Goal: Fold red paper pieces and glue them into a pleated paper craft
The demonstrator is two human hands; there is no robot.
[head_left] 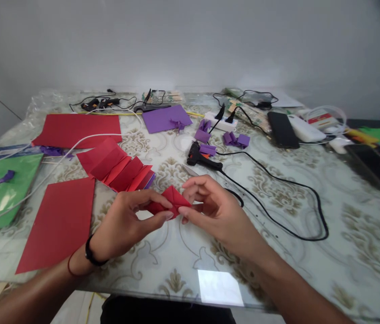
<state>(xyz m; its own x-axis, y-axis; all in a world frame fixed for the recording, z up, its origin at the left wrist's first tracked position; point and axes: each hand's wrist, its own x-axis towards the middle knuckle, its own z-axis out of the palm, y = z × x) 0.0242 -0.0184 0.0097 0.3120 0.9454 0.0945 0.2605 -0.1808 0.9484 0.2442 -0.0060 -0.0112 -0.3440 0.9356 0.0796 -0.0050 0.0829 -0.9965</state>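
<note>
Between both hands is a small folded piece of red paper (pixel 172 196), held above the near middle of the table. My left hand (pixel 132 218) pinches its left side between thumb and fingers. On the other side, my right hand (pixel 215 211) grips the right corner, thumb in front and fingers behind. Creases cross on the paper's face and meet near my thumbs. Just beyond my left hand lies a pile of folded red paper strips (pixel 115 164), with a bit of purple at its right end. A black glue gun (pixel 203 157) rests beyond my right hand.
Red sheets (pixel 60 220) lie at left beside a green pack of paper (pixel 6 189). Folded purple pieces (pixel 237 140) sit near a white power strip (pixel 221 121). The glue gun's black cord (pixel 289 225) loops across the right. Phones (pixel 282 129) lie at far right.
</note>
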